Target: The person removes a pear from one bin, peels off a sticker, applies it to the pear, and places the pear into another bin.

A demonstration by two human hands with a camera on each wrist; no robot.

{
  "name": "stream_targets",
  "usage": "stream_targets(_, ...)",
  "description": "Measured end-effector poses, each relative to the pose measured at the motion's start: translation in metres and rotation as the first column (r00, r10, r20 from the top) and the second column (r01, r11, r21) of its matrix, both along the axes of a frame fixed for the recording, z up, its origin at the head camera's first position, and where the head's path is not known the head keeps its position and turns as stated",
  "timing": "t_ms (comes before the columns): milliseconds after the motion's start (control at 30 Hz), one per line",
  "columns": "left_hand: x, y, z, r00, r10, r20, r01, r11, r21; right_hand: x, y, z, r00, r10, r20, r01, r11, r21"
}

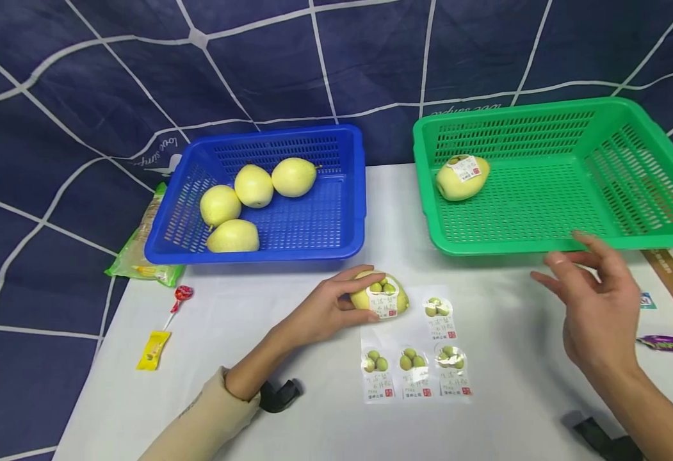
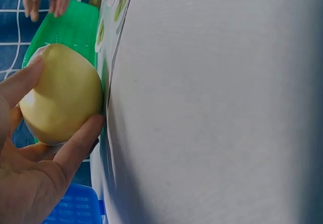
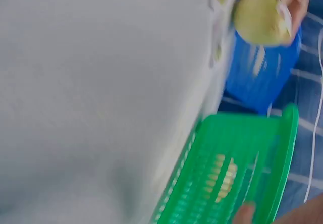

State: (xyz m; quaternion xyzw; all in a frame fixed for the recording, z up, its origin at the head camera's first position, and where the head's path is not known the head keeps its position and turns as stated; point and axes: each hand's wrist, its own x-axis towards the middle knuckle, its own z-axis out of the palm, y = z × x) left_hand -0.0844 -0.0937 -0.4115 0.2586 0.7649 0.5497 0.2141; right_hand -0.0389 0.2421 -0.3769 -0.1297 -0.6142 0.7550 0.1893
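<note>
Right hand [image 1: 598, 307] hung released over bare table [image 1: 515, 422], fingers spread, just short of green basket [image 1: 549, 240] rim. Left hand [image 1: 327, 310] grasped labelled pear [image 1: 379, 294] at sticker sheet's [image 1: 413, 358] top edge, near blue basket [image 1: 267, 253].

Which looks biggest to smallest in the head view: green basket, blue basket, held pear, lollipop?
1. Green basket, though it may sit nearer the camera.
2. Blue basket.
3. Held pear, gripped by the left hand.
4. Lollipop.
</note>
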Motion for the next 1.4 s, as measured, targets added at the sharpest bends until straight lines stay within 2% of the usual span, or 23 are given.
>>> stream_targets(67, 0.0, 0.0, 0.001, 1.0, -0.001, 0.006, 0.001, 1.0, -0.001, -0.006, 0.013, 0.0, 0.997, -0.071, 0.041, 0.076, 0.988, -0.135)
stream_targets(167, 0.001, -0.001, 0.001, 1.0, -0.004, 0.016, 0.005, 1.0, -0.006, -0.012, 0.03, -0.002, 0.996, -0.019, 0.087, 0.037, 0.976, -0.213)
stream_targets(267, 0.001, -0.002, 0.001, 1.0, 0.001, 0.019, 0.0, 1.0, -0.018, -0.016, 0.038, -0.006, 0.992, 0.055, 0.117, -0.026, 0.972, -0.234)
stream_targets(433, 0.001, -0.004, 0.001, 1.0, 0.004, 0.002, -0.004, 1.0, -0.017, -0.023, 0.033, -0.013, 0.989, 0.023, 0.147, 0.012, 0.973, -0.23)
stream_targets(600, 0.007, -0.004, 0.002, 0.998, -0.006, -0.061, 0.004, 1.0, -0.018, -0.026, 0.028, -0.014, 0.991, 0.023, 0.129, 0.007, 0.974, -0.227)
stream_targets(733, 0.016, 0.005, 0.013, 0.998, -0.027, -0.06, 0.031, 0.998, 0.062, -0.026, 0.027, -0.014, 0.992, 0.013, 0.128, 0.012, 0.981, -0.194)
stream_targets(867, 0.016, 0.028, 0.038, 0.997, -0.009, -0.078, 0.021, 0.987, 0.157, -0.025, 0.029, -0.014, 0.99, -0.026, 0.139, 0.05, 0.984, -0.171)
stream_targets(933, 0.011, 0.043, 0.054, 0.996, 0.019, -0.088, -0.003, 0.984, 0.177, -0.024, 0.03, -0.015, 0.988, -0.048, 0.145, 0.071, 0.984, -0.16)
stream_targets(1033, -0.006, 0.069, 0.074, 0.994, 0.057, -0.098, -0.04, 0.985, 0.17, -0.023, 0.032, -0.016, 0.986, -0.079, 0.147, 0.1, 0.985, -0.143)
stream_targets(1100, -0.021, 0.089, 0.084, 0.989, 0.084, -0.124, -0.071, 0.991, 0.111, -0.023, 0.032, -0.018, 0.983, -0.105, 0.149, 0.124, 0.984, -0.125)
stream_targets(1200, -0.046, 0.124, 0.092, 0.976, 0.118, -0.182, -0.124, 0.992, -0.019, -0.023, 0.031, -0.02, 0.978, -0.131, 0.159, 0.148, 0.984, -0.097)
stream_targets(1300, -0.065, 0.158, 0.094, 0.962, 0.161, -0.221, -0.2, 0.966, -0.166, -0.023, 0.031, -0.022, 0.977, -0.135, 0.168, 0.148, 0.987, -0.066)
stream_targets(1400, -0.079, 0.186, 0.09, 0.951, 0.208, -0.23, -0.273, 0.914, -0.3, -0.024, 0.03, -0.023, 0.979, -0.129, 0.16, 0.141, 0.988, -0.068)
